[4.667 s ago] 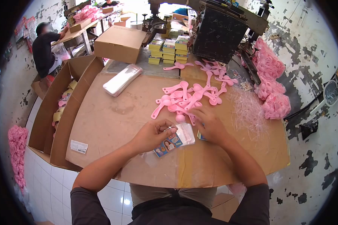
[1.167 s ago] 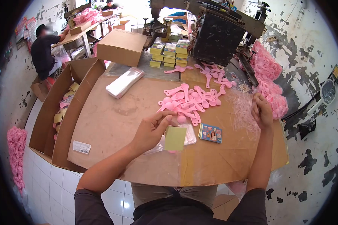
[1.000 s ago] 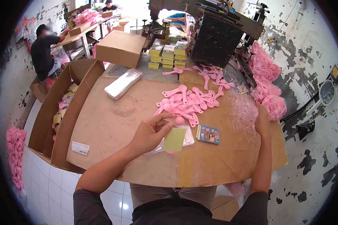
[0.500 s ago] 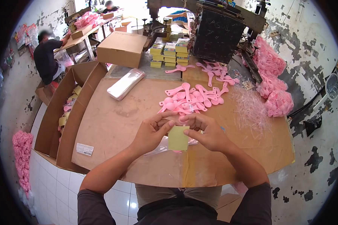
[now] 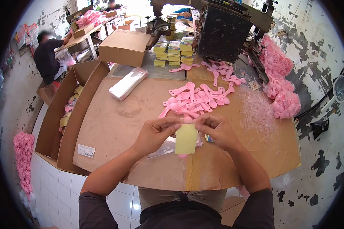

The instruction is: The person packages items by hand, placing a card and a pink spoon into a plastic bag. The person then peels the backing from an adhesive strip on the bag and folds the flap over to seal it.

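Observation:
A pale yellow card (image 5: 186, 139) hangs upright between my hands at the table's near middle, with clear plastic around its upper edge. My left hand (image 5: 159, 131) pinches the plastic at the card's upper left corner. At the upper right corner, the fingers of my right hand (image 5: 215, 129) are pressed together on it too. Just beyond my fingers lies a heap of pink spoons (image 5: 193, 99). A bit of pink shows below the card's lower edge. Part of a small printed card (image 5: 209, 138) is visible beneath my right hand.
Clear bags (image 5: 128, 84) lie at the left of the cardboard-covered table (image 5: 103, 126). Stacked cards (image 5: 174, 52), a carton (image 5: 124, 42) and a black machine (image 5: 221, 32) stand behind. An open box (image 5: 76, 114) is at left; a person (image 5: 47, 57) sits beyond. Plastic scraps (image 5: 258, 110) lie right.
The yellow card has shifted slightly right and shows larger. My right hand has moved from the card's face to its upper right corner.

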Tool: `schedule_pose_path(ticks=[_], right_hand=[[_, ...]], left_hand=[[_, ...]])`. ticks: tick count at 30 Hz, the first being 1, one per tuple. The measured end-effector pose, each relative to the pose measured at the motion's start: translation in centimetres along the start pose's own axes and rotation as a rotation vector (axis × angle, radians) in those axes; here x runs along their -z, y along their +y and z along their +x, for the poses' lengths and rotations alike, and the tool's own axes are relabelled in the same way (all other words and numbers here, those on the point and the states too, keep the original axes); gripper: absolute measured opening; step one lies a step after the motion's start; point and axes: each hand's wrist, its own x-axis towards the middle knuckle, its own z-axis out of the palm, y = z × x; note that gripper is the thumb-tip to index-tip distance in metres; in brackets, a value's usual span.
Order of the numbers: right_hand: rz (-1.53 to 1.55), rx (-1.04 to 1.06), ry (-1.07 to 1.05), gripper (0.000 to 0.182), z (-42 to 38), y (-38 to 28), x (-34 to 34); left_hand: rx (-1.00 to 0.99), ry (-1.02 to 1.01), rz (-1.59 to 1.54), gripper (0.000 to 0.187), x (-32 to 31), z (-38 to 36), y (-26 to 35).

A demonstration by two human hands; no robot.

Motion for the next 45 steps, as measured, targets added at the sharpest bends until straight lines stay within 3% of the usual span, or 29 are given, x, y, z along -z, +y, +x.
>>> schedule_pose_path(ticks=[6, 8, 11, 15, 20, 24, 27, 30, 35, 38, 41, 43, 45], right_hand=[[-0.107, 0.156, -0.020, 0.016, 0.2, 0.2, 0.9], [-0.099, 0.119, -0.053, 0.017, 0.0, -0.3, 1.3], [-0.120, 0.093, -0.068, 0.017, -0.1, -0.9, 1.4], [-0.278, 0.186, -0.063, 0.015, 0.2, -0.3, 1.2], [-0.174, 0.177, -0.090, 0.020, 0.5, 1.7, 1.7], [-0.057, 0.144, -0.030, 0.032, 0.3, 1.4, 0.8], [-0.126, 0.110, -0.122, 0.038, -0.4, -0.2, -0.1], [-0.181, 0.018, -0.192, 0.037, -0.5, 0.1, 0.3], [-0.085, 0.074, -0.157, 0.036, -0.1, -0.9, 0.1], [-0.081, 0.131, -0.098, 0.034, 0.1, -1.6, 0.3], [-0.365, 0.166, -0.040, 0.034, 0.3, -2.6, 1.9], [-0.534, 0.149, -0.015, 0.034, -0.1, -2.7, 3.5], [-0.589, 0.099, 0.004, 0.036, -0.8, -1.9, 5.0]], left_hand=[[-0.066, -0.061, 0.060, 0.025, 0.9, 0.0, -0.2], [-0.085, -0.074, 0.059, 0.025, 1.0, 0.0, -0.2], [0.026, -0.088, -0.163, 0.025, 1.3, 0.2, -0.4], [0.044, -0.051, -0.035, 0.025, 1.1, 0.2, -0.7], [0.044, -0.069, 0.031, 0.027, 0.8, 0.3, -0.6], [0.016, -0.040, 0.047, 0.027, 0.6, 0.4, -0.4], [-0.013, -0.020, 0.046, 0.027, 0.7, 0.4, -0.6], [-0.070, -0.021, -0.016, 0.031, 1.2, 0.7, -0.9], [-0.214, -0.012, -0.058, 0.036, 0.3, 0.8, -0.9], [0.065, -0.212, 0.078, 0.034, 2.1, 0.5, 0.1], [-0.027, 0.068, -0.015, 0.032, 4.8, 1.1, 1.6], [-0.368, 0.448, -0.312, 0.038, 8.2, 2.2, 2.0], [-0.587, 0.749, -0.532, 0.042, 10.0, 2.7, 4.5]])
